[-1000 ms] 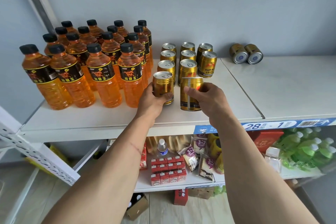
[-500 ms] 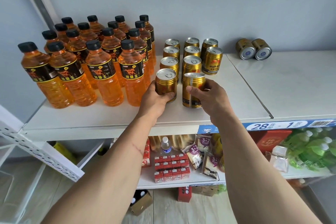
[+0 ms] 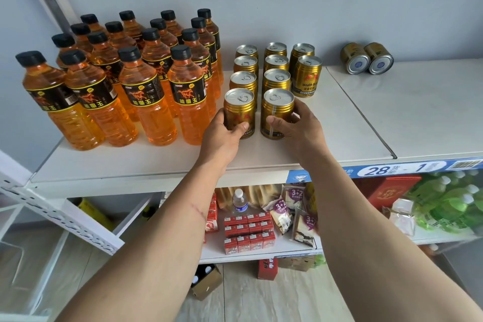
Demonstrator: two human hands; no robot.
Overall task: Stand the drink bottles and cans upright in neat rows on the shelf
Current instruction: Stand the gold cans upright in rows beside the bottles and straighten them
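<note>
The left hand wraps its curled fingers round the front-left gold can; the right hand grips the front-right gold can. Both cans stand upright on the shelf, bottles at nine o'clock, two toppled cans at two o'clock.
</note>
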